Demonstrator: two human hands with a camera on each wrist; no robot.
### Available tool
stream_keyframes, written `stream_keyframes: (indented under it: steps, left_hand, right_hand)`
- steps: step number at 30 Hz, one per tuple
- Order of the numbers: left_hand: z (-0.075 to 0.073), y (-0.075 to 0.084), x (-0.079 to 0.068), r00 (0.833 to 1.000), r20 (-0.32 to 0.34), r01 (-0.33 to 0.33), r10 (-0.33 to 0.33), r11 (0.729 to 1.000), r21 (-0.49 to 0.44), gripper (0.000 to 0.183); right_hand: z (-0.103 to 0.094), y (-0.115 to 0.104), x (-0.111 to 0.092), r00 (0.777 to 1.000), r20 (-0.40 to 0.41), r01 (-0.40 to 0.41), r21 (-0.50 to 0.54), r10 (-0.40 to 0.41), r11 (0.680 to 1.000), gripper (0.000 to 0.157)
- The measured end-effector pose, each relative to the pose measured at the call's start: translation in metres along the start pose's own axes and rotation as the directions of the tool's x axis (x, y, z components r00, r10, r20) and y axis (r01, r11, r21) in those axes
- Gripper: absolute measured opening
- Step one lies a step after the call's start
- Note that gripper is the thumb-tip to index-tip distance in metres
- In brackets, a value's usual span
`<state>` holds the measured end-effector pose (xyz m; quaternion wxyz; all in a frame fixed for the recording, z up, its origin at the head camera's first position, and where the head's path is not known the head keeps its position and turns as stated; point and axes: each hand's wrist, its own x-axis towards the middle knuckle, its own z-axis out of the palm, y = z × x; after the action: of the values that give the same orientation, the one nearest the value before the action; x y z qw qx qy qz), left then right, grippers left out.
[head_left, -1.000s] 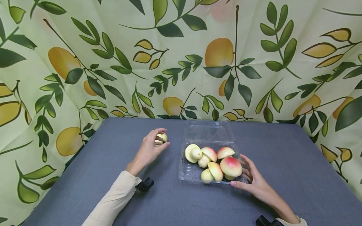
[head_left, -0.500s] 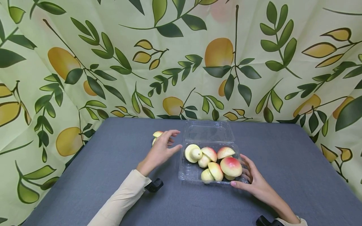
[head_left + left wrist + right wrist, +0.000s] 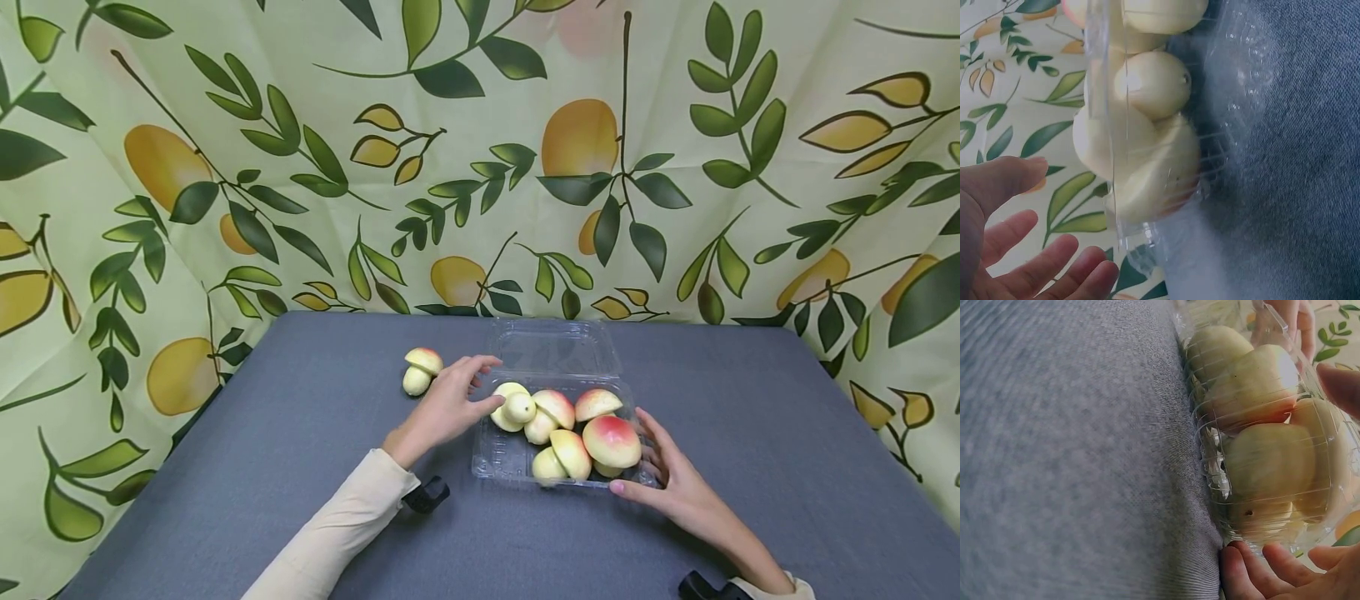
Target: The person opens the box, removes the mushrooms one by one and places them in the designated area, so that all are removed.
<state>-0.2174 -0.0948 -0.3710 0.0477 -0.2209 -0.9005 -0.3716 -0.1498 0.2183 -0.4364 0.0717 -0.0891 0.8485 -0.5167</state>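
Observation:
A clear plastic clamshell box (image 3: 501, 467) lies with its lid (image 3: 555, 346) folded back. Several cream mushroom-shaped pieces with pink-red caps fill much of it, among them a large-capped one (image 3: 612, 442) at the right and an overturned one (image 3: 517, 408) at the left. My left hand (image 3: 442, 408) hovers by the box's left rim, fingers spread and holding nothing; the left wrist view shows the hand (image 3: 1035, 250) apart from the box wall. My right hand (image 3: 678, 479) grips the box's right side, thumb at the front rim, fingers along the outer wall (image 3: 1272, 569).
One more mushroom-shaped piece (image 3: 422, 371) lies on the blue-grey cloth-covered table (image 3: 337, 358), left of the box and just beyond my left hand. A curtain with leaf and fruit print (image 3: 480, 167) hangs behind the table's far edge.
My left hand has let go of the mushroom-shaped piece on the cloth and moved right to the box's left rim. The right hand and box have stayed put.

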Motion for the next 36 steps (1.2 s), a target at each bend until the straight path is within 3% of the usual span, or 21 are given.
stream_keyframes:
  steps: [11, 24, 36]
  left_hand:
    - [0.007, 0.002, 0.001, 0.996, 0.087, 0.030, -0.036, 0.997, 0.070, 0.050]
    - [0.010, 0.006, 0.004, 0.982, 0.181, 0.032, -0.061, 0.986, 0.162, 0.060]
    - [0.017, 0.008, 0.007, 0.983, 0.172, 0.018, -0.059, 0.973, 0.229, 0.056]
  right_hand:
    - [0.006, 0.001, -0.001, 0.997, -0.029, 0.074, -0.027, -0.075, 0.997, 0.112]
    - [0.010, -0.002, -0.001, 0.996, -0.034, 0.080, -0.002, -0.080, 0.997, 0.112]
    - [0.009, -0.004, -0.002, 0.997, -0.035, 0.062, -0.027, -0.063, 0.998, 0.111]
